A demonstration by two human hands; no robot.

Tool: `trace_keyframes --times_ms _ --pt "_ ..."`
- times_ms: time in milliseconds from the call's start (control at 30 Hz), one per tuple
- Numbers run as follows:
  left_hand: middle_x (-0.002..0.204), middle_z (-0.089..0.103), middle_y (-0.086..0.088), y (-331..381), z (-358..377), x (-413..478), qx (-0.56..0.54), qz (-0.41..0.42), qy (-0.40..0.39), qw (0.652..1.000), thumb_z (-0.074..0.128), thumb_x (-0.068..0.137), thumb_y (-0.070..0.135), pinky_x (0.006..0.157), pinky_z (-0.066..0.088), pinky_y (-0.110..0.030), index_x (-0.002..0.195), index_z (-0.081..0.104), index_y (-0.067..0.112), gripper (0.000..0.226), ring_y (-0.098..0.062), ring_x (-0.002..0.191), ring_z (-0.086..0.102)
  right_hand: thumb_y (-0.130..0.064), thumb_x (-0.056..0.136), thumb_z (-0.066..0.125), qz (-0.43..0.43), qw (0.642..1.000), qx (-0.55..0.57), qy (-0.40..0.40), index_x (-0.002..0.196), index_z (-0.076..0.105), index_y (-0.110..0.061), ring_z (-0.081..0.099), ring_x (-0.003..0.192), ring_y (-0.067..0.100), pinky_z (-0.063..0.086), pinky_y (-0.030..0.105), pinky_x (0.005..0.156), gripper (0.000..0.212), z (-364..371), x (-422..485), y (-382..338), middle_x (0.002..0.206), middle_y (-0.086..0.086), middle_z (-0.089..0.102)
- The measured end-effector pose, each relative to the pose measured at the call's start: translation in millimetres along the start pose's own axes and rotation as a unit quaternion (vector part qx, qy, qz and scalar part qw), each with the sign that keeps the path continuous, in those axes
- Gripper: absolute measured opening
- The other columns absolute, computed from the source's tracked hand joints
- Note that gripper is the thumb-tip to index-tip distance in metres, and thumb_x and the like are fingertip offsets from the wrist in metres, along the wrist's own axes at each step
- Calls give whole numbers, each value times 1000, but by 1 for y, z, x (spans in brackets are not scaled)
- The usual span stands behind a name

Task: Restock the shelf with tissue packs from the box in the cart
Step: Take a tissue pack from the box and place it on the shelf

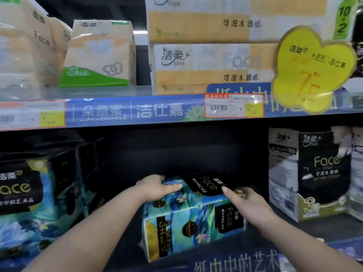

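A blue floral tissue pack (pixel 188 218) with black "Face" labels lies on its side on the dark lower shelf (pixel 275 230), in the gap at the middle. My left hand (pixel 157 186) grips its top left edge, thumb on top and fingers curled over the far side. My right hand (pixel 243 201) holds the top right corner, index finger stretched along the black label. The cart and box are out of view.
Matching blue floral packs (pixel 29 195) stand at the left of the lower shelf. A black and white "Face" pack (pixel 308 173) stands at the right. Orange and beige packs (pixel 212 61) fill the upper shelf above a blue price rail (pixel 137 110) and a yellow price sign (pixel 312 69).
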State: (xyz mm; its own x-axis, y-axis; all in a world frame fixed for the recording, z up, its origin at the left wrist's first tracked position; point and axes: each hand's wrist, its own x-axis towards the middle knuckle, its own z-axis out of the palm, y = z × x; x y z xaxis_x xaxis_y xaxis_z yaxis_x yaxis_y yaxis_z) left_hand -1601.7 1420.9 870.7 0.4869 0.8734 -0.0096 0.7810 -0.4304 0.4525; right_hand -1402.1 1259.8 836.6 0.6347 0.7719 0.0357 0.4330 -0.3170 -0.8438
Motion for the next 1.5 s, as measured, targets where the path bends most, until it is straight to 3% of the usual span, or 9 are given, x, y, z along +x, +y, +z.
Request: trace_keyframes --times_ms 100,300,533,833,967,1067,1233,1400,1500 --pt "144 47 -2 -4 1 2 -15 11 20 1000 56 62 82 108 40 -35 142 41 17 104 -21 129 49 -54 86 56 28 994 110 -9 125 46 -15 55 95 20 56 40 82 57 8 -2 -5 111 3 53" --pt "135 56 -2 -22 0 -16 -94 -5 130 987 42 32 99 103 45 -38 140 43 18 135 -23 123 54 -43 90 56 -60 993 103 9 107 50 -16 55 74 15 51 36 72 33 11 12 -28 86 -2 56" --pt "132 51 -4 -34 3 -50 -248 -15 248 936 67 83 39 104 44 -37 147 27 11 80 -23 122 53 -27 90 60 -194 978 72 15 101 64 -11 60 92 22 43 24 77 20 8 31 -90 99 7 63" --pt "143 40 -5 -49 14 -70 -388 -51 275 878 81 72 23 97 45 -32 151 15 15 103 -21 126 48 -25 92 58 -352 936 12 -22 137 48 -18 48 127 27 37 28 105 46 20 34 -120 136 11 53" --pt "120 63 -4 -66 0 -79 -347 -60 200 914 84 68 23 84 53 -31 118 57 13 58 -14 97 65 -30 91 58 -418 906 -39 -50 139 45 -21 40 134 23 30 21 102 51 30 25 -133 143 7 45" --pt "110 60 2 -77 -3 -85 -327 -74 182 924 81 72 23 88 51 -38 107 48 19 48 -14 95 60 -36 85 65 -450 892 -25 -34 142 40 -20 36 136 22 29 24 106 63 38 10 -138 146 7 40" --pt "115 58 0 -86 12 -88 -326 -59 198 922 80 73 29 92 50 -38 116 37 20 61 -18 106 59 -47 73 74 -360 931 30 -47 138 34 -12 38 128 15 28 16 96 83 59 -15 -101 128 2 39" --pt "115 60 -1 -93 20 -85 -343 -50 213 913 82 70 26 94 51 -42 114 38 20 62 -18 105 61 -87 31 66 -271 944 58 -180 141 -21 -50 17 147 15 26 44 118 145 87 -22 -58 161 -8 10" --pt "110 59 1 -88 22 -84 -343 -50 233 909 83 70 22 89 51 -35 112 37 18 62 -16 101 60 -69 48 77 -270 939 69 -201 144 -20 -44 19 146 14 25 44 118 139 88 -10 -63 160 -8 14"
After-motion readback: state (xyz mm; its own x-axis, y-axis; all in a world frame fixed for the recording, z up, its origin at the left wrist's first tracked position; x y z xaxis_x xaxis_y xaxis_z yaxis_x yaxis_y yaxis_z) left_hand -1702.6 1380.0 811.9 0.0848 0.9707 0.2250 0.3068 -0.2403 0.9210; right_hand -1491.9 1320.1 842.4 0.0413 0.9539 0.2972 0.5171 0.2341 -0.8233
